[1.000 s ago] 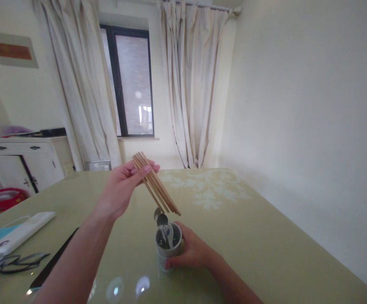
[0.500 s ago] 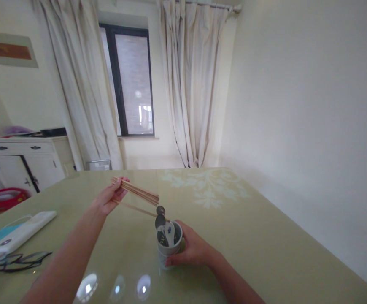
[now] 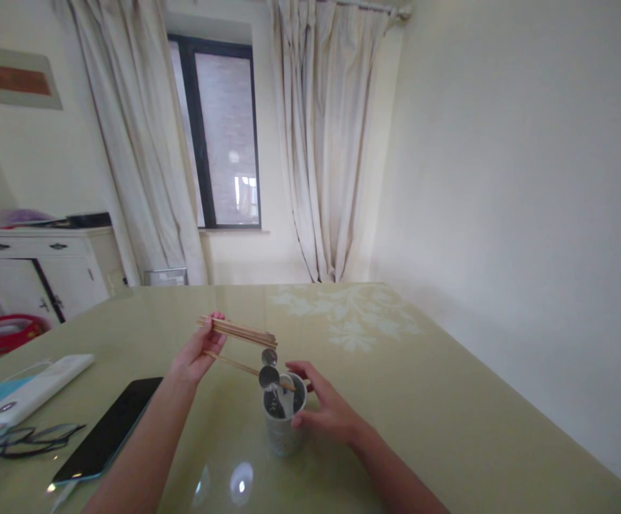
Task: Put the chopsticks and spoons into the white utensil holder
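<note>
In the head view, my left hand is closed around a bundle of wooden chopsticks, held above the table and pointing right. A single chopstick runs lower, from under that hand to the cup's mouth. The grey cup stands upright on the table. Two metal spoons lean out of it, bowls up, and a pale spoon sits inside. My right hand curves around the cup's right side, its fingers at the far rim and its thumb near the front.
A black phone lies left of my left forearm. Beyond it are eyeglasses, a white power bank and a blue item. The glossy table meets a wall on the right. A red basket stands past the left edge.
My left hand has moved slightly right with the chopsticks, and the single chopstick reaches further over the cup. My right hand's fingers have shifted up toward the rim. The phone has come into view.
</note>
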Available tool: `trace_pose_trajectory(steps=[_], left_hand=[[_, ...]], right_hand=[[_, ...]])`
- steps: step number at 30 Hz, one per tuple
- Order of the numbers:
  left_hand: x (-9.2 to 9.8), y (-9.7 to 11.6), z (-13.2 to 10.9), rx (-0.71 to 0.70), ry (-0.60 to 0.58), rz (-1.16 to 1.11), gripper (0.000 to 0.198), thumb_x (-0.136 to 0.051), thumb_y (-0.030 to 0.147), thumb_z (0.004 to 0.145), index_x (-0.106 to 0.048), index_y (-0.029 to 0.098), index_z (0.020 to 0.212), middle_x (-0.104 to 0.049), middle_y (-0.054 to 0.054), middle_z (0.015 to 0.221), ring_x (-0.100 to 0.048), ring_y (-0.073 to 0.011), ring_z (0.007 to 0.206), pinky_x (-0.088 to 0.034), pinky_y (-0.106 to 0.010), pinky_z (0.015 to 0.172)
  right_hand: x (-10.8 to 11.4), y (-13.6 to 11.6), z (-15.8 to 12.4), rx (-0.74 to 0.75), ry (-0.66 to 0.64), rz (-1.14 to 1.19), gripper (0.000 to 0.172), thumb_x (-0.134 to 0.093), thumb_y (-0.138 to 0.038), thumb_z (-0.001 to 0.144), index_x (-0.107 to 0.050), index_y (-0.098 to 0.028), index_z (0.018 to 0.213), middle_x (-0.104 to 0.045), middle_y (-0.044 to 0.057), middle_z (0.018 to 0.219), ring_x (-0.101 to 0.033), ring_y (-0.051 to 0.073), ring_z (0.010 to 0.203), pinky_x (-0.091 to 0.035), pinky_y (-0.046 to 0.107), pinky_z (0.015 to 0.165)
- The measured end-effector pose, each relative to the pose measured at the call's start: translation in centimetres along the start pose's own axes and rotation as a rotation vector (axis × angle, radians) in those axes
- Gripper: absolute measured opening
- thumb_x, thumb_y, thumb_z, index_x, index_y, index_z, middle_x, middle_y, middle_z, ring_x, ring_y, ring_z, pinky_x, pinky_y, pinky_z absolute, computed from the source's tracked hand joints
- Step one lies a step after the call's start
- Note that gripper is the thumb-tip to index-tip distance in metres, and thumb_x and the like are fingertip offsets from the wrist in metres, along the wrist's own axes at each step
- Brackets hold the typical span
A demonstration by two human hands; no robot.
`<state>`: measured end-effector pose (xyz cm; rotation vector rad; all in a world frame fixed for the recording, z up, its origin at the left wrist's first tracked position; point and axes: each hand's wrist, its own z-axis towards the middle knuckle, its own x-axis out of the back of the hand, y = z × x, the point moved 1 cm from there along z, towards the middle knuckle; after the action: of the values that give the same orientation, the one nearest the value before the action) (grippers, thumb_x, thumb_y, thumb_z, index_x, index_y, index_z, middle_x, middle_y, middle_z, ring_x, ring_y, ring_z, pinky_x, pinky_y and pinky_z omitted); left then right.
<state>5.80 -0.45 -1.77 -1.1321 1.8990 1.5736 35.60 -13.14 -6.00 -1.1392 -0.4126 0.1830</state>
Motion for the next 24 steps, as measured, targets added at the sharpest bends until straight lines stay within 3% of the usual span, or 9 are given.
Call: trace_pose_trajectory(steps=[3, 8, 14, 19, 24], left_hand=[[-0.1, -0.2, -0.4, 0.0, -0.005, -0.033, 0.014, -0.063, 0.016, 0.103, -0.073, 0.018, 0.111, -0.078, -0.003, 0.088, -0.077, -0.0131, 0.071, -0.066, -0.022, 0.066], [-0.7, -0.9, -1.9, -0.004, -0.023, -0.098, 0.024, -0.052, 0.009, 0.106, -0.072, 0.015, 0.097, -0.077, -0.003, 0.083, -0.077, -0.0131, 0.072, -0.069, -0.026, 0.073], [-1.0, -1.8, -3.3, -0.051, -0.008, -0.237, 0.036, -0.043, 0.007, 0.108, -0.07, 0.013, 0.086, -0.077, -0.002, 0.079, -0.076, -0.0107, 0.07, -0.069, -0.031, 0.082], [-0.6, -2.0, -3.8, -0.004, -0.009, -0.321, 0.04, -0.038, 0.01, 0.11, -0.069, 0.015, 0.084, -0.078, -0.002, 0.079, -0.077, -0.0125, 0.071, -0.068, -0.036, 0.085], [-0.3, -2.6, -4.7, 0.013, -0.068, -0.366, 0.045, -0.033, 0.013, 0.11, -0.063, 0.016, 0.077, -0.066, 0.001, 0.062, -0.069, -0.0123, 0.057, -0.065, -0.035, 0.074]], right_hand=[[0.2, -0.5, 0.1, 0.102, 0.144, -0.021, 0.061, -0.075, -0.058, 0.091, -0.059, -0.025, 0.139, -0.066, 0.013, 0.135, -0.062, 0.031, 0.126, -0.05, 0.044, 0.101], [-0.1, -1.4, 0.2, 0.143, 0.235, -0.1, 0.027, -0.074, -0.037, 0.093, -0.07, -0.025, 0.117, -0.073, 0.008, 0.116, -0.069, 0.026, 0.109, -0.053, 0.038, 0.093], [-0.2, -1.8, 0.4, 0.157, 0.254, -0.129, 0.02, -0.071, -0.027, 0.088, -0.075, -0.023, 0.108, -0.076, 0.007, 0.106, -0.071, 0.024, 0.102, -0.054, 0.036, 0.087], [-0.1, -1.9, 0.4, 0.17, 0.246, -0.111, 0.015, -0.069, -0.018, 0.084, -0.077, -0.023, 0.096, -0.076, 0.007, 0.106, -0.072, 0.022, 0.102, -0.055, 0.033, 0.084], [-0.3, -2.2, 0.4, 0.142, 0.284, -0.12, 0.007, -0.071, -0.018, 0.082, -0.073, -0.022, 0.087, -0.07, 0.007, 0.103, -0.07, 0.021, 0.097, -0.057, 0.03, 0.078]])
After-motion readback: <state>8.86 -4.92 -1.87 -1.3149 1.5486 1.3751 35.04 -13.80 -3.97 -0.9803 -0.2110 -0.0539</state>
